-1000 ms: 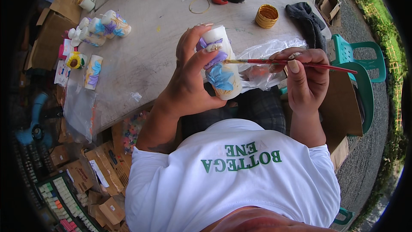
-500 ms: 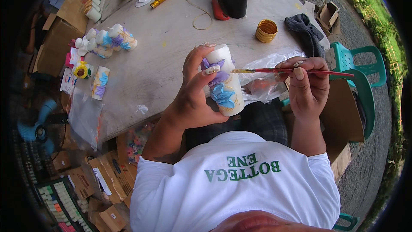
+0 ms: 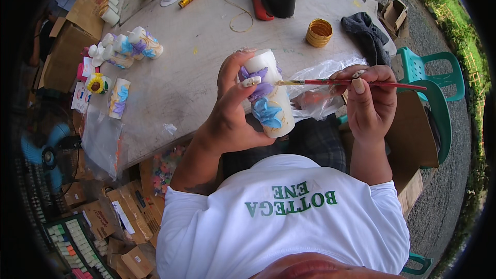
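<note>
The left hand [image 3: 235, 108] wraps tight around the white candle [image 3: 268, 95], still up over the table [image 3: 206, 46] edge. The right hand [image 3: 369, 101] pinches the red brush [image 3: 351, 82]. Its tip, at 9 o'clock, has moved in and now touches the purple flower.

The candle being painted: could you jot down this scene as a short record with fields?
Left hand: grips white candle with purple and blue flowers
Right hand: holds red paintbrush, tip at the candle
Behind candle: clear plastic bag
Table: more painted candles, yellow jar, dark cloth
Right side: green chair
</note>
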Tool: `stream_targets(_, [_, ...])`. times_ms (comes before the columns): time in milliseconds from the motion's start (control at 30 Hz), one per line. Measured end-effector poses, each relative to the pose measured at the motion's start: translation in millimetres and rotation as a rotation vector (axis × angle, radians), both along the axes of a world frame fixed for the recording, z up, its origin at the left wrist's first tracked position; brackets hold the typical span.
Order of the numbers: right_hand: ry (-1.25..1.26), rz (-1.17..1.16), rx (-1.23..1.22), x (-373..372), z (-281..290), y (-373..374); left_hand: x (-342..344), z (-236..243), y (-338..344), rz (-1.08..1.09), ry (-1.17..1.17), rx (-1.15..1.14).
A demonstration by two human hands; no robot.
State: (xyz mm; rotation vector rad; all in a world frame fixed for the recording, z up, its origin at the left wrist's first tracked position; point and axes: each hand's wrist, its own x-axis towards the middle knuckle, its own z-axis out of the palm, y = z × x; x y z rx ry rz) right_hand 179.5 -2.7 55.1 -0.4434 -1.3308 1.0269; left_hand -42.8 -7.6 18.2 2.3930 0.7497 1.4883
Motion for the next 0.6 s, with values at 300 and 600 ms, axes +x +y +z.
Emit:
stream_targets(300, [-0.005, 0.007, 0.004, -2.2, 1.8, -0.7, 1.9, -5.5, 1.8, -0.066, -0.137, 0.010])
stream_targets(600, [-0.010, -0.009, 0.006, -1.7, 1.5, 2.4, -0.3, -1.7, -2.3, -0.012, -0.015, -0.010])
